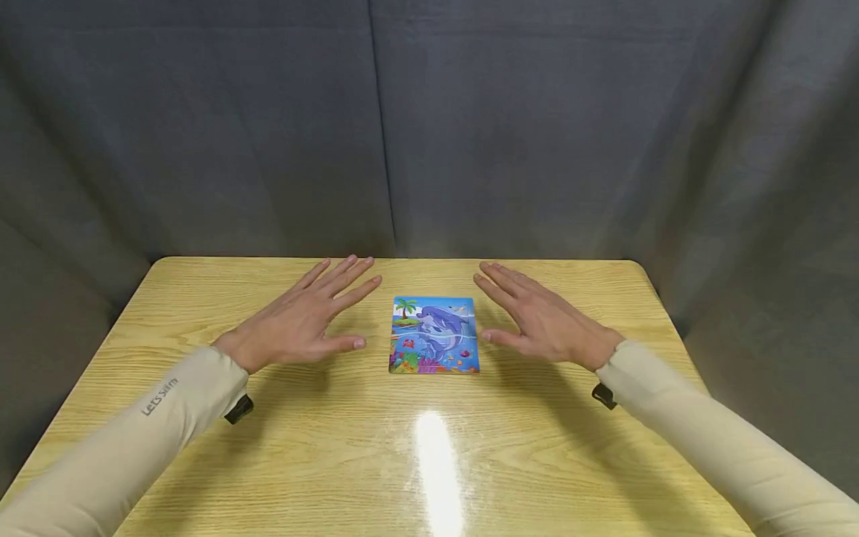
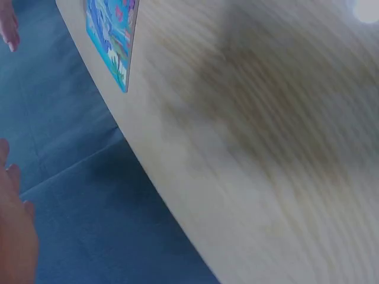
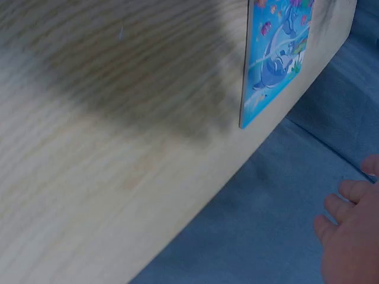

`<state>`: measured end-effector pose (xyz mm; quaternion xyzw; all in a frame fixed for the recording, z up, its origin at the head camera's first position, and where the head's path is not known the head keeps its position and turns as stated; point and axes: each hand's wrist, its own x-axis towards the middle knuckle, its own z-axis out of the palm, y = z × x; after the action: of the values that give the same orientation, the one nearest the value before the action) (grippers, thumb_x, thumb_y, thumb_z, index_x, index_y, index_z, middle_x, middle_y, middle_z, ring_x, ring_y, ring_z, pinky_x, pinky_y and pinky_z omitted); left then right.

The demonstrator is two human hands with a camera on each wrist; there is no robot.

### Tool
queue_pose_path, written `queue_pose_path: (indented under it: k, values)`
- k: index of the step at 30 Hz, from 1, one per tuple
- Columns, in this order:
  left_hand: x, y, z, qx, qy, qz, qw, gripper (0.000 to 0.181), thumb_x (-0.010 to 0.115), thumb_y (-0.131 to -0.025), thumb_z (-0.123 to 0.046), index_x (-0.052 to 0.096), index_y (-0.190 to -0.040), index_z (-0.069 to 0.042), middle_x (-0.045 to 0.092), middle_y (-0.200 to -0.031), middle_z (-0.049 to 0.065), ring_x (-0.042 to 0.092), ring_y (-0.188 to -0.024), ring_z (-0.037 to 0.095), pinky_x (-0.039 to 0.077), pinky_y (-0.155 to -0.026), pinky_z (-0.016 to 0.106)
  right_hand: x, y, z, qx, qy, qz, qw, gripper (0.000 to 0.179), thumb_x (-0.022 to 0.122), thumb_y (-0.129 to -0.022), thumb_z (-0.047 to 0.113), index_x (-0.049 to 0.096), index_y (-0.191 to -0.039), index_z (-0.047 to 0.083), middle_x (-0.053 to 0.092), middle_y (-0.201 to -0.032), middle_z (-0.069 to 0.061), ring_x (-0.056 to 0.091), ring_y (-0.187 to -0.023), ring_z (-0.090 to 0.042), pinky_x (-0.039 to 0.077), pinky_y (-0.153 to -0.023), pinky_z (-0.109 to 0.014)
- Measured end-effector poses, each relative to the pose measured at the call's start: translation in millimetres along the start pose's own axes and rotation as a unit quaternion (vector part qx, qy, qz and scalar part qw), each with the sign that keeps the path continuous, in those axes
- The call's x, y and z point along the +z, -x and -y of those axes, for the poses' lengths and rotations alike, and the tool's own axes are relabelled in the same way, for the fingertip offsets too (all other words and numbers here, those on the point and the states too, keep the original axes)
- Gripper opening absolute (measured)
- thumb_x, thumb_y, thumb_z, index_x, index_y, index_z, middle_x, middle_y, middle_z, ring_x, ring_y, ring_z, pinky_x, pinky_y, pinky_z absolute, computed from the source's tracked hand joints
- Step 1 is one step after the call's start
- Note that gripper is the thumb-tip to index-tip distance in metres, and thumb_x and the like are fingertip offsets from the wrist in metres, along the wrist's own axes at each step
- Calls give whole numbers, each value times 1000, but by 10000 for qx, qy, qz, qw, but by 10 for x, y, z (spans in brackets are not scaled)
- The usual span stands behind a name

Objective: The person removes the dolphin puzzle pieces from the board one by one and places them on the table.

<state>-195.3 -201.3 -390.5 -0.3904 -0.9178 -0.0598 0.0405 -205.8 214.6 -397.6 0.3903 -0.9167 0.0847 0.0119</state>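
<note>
- The dolphin picture board (image 1: 435, 339) is lying flat toward the far side of the table, between the two hands and apart from both.
- Its printed scene, with a palm tree (image 1: 406, 306) and a red crab (image 1: 408, 344), is showing face up and looking whole; whether separate pieces are making it up is too small to tell.
- Judging by this, handling of the board is not going on at this moment, and what is remaining undone cannot be told.
- The left hand (image 1: 300, 317) is hovering beside the board, fingers spread, grasping nothing.
- The right hand (image 1: 546, 317) is mirroring it on the other side, fingers extended, also holding nothing.
- Pale sleeves (image 1: 698, 432) are covering both forearms, and a dark wrist device (image 1: 238, 409) is sitting under each cuff.
- The table (image 1: 349, 462) is showing light wood grain and rounded far corners; a bright glare (image 1: 438, 470) is striking its near part, and arm shadows are falling across it.
- Grey curtains (image 1: 268, 142) are hanging behind and along both sides, with a dark vertical seam running down behind the table.
</note>
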Motion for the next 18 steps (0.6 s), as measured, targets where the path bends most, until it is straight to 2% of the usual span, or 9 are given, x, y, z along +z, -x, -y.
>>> queue_pose_path:
  k: [8, 14, 18]
  values:
    - [249, -53, -58, -273, 524, -78, 9982, 92, 60, -102, -62, 14, -174, -27, 1, -183, -3, 10, -170, 30, 10, -137, 59, 252, -51, 9, 152, -430, -76, 9989, 87, 58, -107, 54, 21, -172, 11, 14, -181, -10, 22, -167, -35, 25, -134, -55]
    - [459, -122, -85, -417, 942, -237, 9944, 94, 61, -102, -61, 14, -174, -23, 0, -183, -1, 10, -170, 33, 11, -136, 61, 436, -110, 28, 216, -669, -161, 9974, 85, 60, -107, 50, 22, -171, 8, 16, -181, -14, 23, -166, -37, 27, -134, -57]
    - [572, -163, -112, -550, 1228, -231, 9906, 96, 62, -102, -60, 11, -174, -23, -1, -183, -1, 9, -170, 33, 9, -137, 61, 519, -155, 44, 280, -788, -135, 9964, 84, 60, -107, 47, 24, -170, 5, 18, -180, -16, 24, -166, -36, 27, -134, -54]
